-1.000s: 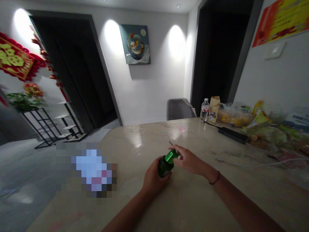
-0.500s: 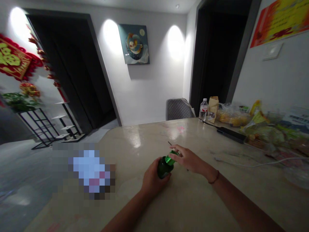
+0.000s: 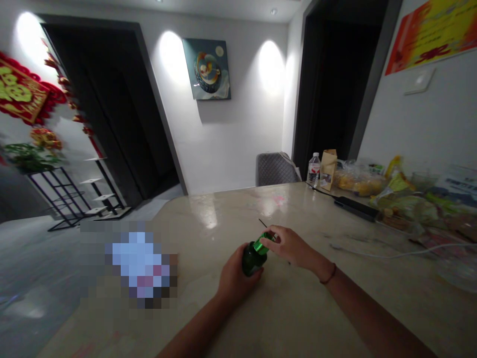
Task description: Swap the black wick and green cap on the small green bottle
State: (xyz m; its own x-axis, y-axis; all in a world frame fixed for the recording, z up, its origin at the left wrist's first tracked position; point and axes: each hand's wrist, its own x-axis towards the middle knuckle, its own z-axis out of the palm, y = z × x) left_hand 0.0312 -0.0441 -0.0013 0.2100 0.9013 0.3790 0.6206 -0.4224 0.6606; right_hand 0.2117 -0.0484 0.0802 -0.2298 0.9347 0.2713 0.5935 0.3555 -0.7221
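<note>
A dark green bottle (image 3: 253,260) with a shiny green cap (image 3: 264,243) is tilted up and to the right over the table. My left hand (image 3: 235,278) is closed around the bottle's body. At the top, my right hand (image 3: 286,243) has its thumb and fingers closed on the cap; part of the cap is hidden behind them. A thin dark stick-like thing (image 3: 262,222) shows just beyond my right fingers, and I cannot make out what it is.
The pale marble-patterned table (image 3: 208,243) reaches to a grey chair (image 3: 278,169). On the right are a water bottle (image 3: 314,169), a paper bag (image 3: 328,170), a black power strip (image 3: 356,209), a white cord (image 3: 376,256) and bagged food (image 3: 359,180). A blurred-out item (image 3: 137,263) is at left.
My right thumb and fingers have curled more closely around the cap. The bottle and my left hand stay almost where they were.
</note>
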